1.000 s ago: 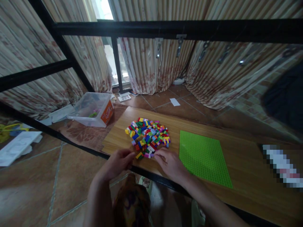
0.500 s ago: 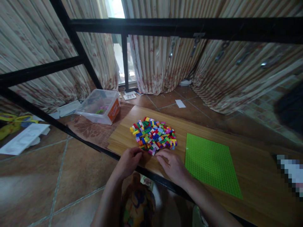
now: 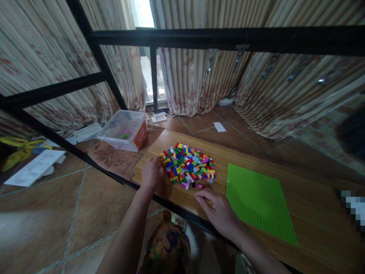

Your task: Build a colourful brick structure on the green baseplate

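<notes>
A heap of small multicoloured toy building bricks (image 3: 188,163) lies on a wooden board. Against the heap's left edge, my left hand (image 3: 153,173) has its fingers curled inward at the outermost bricks; whatever is between the fingertips is hidden. Just in front of the heap, my right hand (image 3: 215,205) is closed in a pinch above the wood, apart from the bricks. Anything in that pinch is too small to make out. To the right of the heap lies a flat green studded baseplate (image 3: 259,201), bare on top.
A clear plastic box (image 3: 122,131) with an orange label and a few bricks inside stands behind left. Black metal bars (image 3: 199,38) cross the far side, and a dark rail edges the board (image 3: 313,213) near me. White packaging (image 3: 34,167) lies on the tiled floor.
My left hand has moved left and away from me, from the heap's front to its left edge. My right hand has drawn back slightly from the bricks. The view has shifted a little.
</notes>
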Tool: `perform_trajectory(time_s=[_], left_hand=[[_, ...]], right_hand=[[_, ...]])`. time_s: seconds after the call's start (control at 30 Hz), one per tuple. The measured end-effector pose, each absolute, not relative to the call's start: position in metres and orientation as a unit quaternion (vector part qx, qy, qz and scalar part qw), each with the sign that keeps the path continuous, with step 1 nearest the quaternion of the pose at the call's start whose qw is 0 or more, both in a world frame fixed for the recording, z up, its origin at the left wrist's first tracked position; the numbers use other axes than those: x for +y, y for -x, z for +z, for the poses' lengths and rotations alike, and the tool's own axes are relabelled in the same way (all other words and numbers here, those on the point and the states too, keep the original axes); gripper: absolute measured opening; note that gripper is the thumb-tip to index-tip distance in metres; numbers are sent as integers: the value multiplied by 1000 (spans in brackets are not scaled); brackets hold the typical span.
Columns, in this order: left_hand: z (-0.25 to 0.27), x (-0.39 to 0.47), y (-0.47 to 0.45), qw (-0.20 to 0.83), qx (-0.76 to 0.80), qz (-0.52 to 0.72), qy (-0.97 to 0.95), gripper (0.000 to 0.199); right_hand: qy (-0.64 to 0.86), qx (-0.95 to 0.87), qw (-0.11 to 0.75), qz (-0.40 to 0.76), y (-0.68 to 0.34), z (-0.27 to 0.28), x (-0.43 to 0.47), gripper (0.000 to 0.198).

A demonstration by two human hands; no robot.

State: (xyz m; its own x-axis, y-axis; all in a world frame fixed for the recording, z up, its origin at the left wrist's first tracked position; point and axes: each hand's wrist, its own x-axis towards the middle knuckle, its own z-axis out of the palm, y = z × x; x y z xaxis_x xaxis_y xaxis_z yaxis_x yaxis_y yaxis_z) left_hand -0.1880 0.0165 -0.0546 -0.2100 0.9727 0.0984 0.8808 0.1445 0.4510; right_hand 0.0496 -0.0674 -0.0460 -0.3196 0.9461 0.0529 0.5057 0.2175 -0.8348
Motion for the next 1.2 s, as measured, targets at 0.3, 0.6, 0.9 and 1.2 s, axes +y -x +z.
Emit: perform_trajectory(time_s=[0.3, 0.6, 0.9, 1.2], left_hand=[[-55, 29, 182, 94, 728, 183, -654, 38], [-52, -3, 180, 255, 694, 405, -538, 29], [-23, -70, 98, 317, 591, 539, -510, 24], [-8, -66, 109, 560, 486, 521, -424, 37]], right_hand=[[505, -718, 300, 375, -60, -52, -71, 21], [514, -668, 362, 398, -54, -45, -69, 22], [478, -515, 534, 470, -7, -25, -53, 26], [475, -584, 458, 472, -30, -18, -60, 24]])
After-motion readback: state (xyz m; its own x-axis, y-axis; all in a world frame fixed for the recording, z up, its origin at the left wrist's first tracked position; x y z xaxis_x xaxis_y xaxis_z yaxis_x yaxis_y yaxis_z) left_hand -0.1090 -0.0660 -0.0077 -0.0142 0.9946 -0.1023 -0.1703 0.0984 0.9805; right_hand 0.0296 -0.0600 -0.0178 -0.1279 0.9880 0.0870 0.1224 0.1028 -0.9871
